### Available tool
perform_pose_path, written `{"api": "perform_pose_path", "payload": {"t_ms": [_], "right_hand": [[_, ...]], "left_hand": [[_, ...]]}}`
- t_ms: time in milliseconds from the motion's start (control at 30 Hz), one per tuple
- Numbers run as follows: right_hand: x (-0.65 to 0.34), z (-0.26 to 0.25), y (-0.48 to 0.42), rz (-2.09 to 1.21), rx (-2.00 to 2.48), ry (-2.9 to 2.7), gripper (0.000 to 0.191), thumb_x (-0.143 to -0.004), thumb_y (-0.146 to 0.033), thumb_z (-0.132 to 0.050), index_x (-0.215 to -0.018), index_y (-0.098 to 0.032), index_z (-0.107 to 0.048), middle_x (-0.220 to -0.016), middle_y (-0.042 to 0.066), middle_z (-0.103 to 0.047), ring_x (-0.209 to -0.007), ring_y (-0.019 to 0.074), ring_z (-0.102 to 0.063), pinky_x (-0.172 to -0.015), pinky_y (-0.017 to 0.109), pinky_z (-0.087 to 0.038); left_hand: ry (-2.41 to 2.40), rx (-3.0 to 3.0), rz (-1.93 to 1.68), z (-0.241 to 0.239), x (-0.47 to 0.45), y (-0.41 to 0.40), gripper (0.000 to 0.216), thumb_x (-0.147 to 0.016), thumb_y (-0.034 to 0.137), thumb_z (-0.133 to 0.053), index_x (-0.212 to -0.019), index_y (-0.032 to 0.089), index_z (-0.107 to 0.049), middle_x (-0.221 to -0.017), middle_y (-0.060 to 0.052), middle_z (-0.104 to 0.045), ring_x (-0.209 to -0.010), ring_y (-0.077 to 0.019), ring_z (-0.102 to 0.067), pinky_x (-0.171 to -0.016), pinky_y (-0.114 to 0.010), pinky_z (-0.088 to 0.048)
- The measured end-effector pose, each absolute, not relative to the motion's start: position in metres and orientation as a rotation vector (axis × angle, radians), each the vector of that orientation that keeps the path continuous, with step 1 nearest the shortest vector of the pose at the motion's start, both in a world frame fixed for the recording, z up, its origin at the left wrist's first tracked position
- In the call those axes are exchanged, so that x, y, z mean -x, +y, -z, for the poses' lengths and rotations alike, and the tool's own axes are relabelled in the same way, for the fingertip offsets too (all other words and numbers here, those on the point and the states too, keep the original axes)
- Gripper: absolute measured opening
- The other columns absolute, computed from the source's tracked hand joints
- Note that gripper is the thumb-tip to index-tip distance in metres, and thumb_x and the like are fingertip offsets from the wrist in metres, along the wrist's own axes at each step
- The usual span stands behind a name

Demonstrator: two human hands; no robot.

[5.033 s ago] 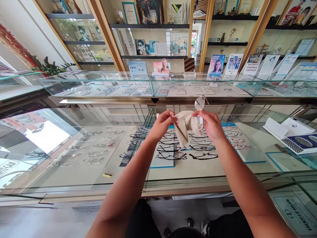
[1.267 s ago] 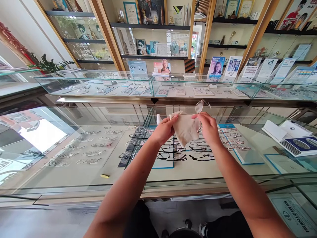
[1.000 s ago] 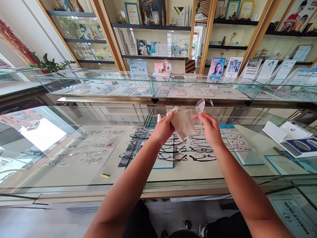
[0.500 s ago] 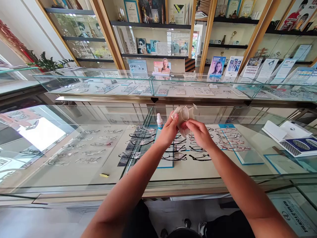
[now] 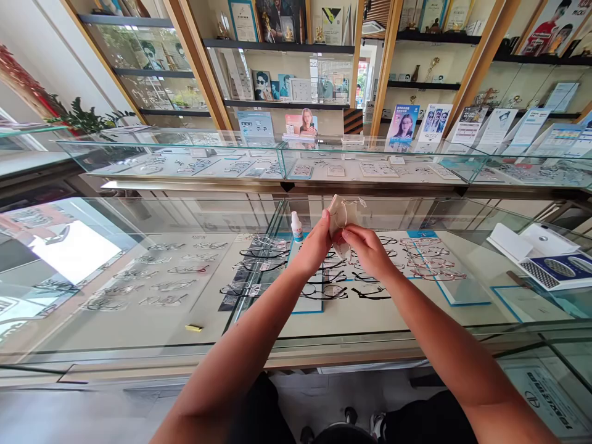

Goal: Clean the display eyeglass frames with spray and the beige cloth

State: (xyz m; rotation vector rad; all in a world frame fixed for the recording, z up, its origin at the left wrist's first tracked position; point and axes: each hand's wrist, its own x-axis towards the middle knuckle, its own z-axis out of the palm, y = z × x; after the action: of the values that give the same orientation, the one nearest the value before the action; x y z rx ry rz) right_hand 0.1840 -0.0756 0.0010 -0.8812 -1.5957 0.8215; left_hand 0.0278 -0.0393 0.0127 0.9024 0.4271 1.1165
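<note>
Above the glass counter, my left hand (image 5: 319,240) is closed on a beige cloth (image 5: 337,206), which is bunched around one lens of a thin-rimmed pair of glasses (image 5: 345,216). My right hand (image 5: 367,246) pinches the glasses' frame from the right, thumb and fingers together. Part of the cloth hangs below and behind the fingers. A small tag-like piece shows at the upper right end of the glasses. Just left of my hands, a white spray bottle (image 5: 296,227) with a blue label stands upright on the counter.
Under the counter glass (image 5: 152,333) lie several rows of spectacle frames (image 5: 263,265). An open white box (image 5: 541,246) sits at the right, and a small yellow piece (image 5: 193,328) at the left. Behind runs a second glass display case (image 5: 222,163) with leaflets standing on it.
My left hand and the cloth have turned a little, the cloth's top now standing more upright. The glasses have shifted slightly to the left. Both hands keep their hold.
</note>
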Motion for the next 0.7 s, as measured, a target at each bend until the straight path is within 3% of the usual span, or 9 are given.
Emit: {"api": "perform_pose_path", "payload": {"t_ms": [133, 267, 400, 533, 700], "right_hand": [[-0.183, 0.0, -0.075, -0.87, 0.869, -1.58, 0.042, -0.108, -0.061, -0.065, -0.093, -0.025, -0.081, -0.097, 0.003, -0.081, -0.098, 0.0218, -0.071, -0.095, 0.034, -0.054], [-0.182, 0.001, -0.075, -0.905, 0.864, -1.593, 0.048, -0.106, -0.067, -0.066, -0.092, -0.026, -0.084, -0.098, 0.004, -0.082, -0.1, 0.0223, -0.073, -0.096, 0.034, -0.057], [-0.181, 0.002, -0.075, -0.89, 0.868, -1.587, 0.052, -0.104, -0.074, -0.066, -0.093, -0.026, -0.085, -0.096, 0.005, -0.081, -0.099, 0.0233, -0.074, -0.098, 0.036, -0.057], [-0.18, 0.003, -0.074, -0.905, 0.857, -1.6, 0.054, -0.103, -0.075, -0.067, -0.092, -0.026, -0.084, -0.096, 0.005, -0.08, -0.098, 0.0236, -0.072, -0.097, 0.037, -0.058], [-0.181, 0.003, -0.073, -0.937, 0.811, -1.584, 0.053, -0.101, -0.076, -0.07, -0.094, -0.025, -0.083, -0.091, 0.004, -0.078, -0.095, 0.023, -0.07, -0.092, 0.036, -0.058]], "left_hand": [[0.409, -0.891, -1.148, -0.03, -0.03, -0.048, 0.048, -0.116, 0.047, -0.05, -0.146, 0.021, -0.075, -0.113, -0.011, -0.079, -0.095, -0.0275, -0.072, -0.098, -0.04, -0.058], [0.365, -0.779, -1.058, -0.038, -0.022, -0.051, 0.05, -0.117, 0.045, -0.038, -0.144, 0.02, -0.072, -0.086, -0.006, -0.07, -0.062, -0.0189, -0.052, -0.074, -0.035, -0.055], [0.339, -0.743, -1.049, -0.04, -0.02, -0.05, 0.047, -0.118, 0.039, -0.034, -0.133, 0.019, -0.073, -0.08, -0.005, -0.066, -0.058, -0.0163, -0.046, -0.063, -0.031, -0.049], [0.355, -0.805, -1.1, -0.036, -0.024, -0.049, 0.032, -0.109, 0.025, -0.052, -0.132, 0.022, -0.074, -0.074, 0.001, -0.057, -0.054, -0.0126, -0.04, -0.057, -0.026, -0.043], [0.378, -0.951, -1.153, -0.026, -0.026, -0.046, 0.035, -0.095, 0.029, -0.084, -0.128, 0.022, -0.074, -0.073, 0.005, -0.052, -0.056, -0.0093, -0.04, -0.058, -0.024, -0.038]]}}
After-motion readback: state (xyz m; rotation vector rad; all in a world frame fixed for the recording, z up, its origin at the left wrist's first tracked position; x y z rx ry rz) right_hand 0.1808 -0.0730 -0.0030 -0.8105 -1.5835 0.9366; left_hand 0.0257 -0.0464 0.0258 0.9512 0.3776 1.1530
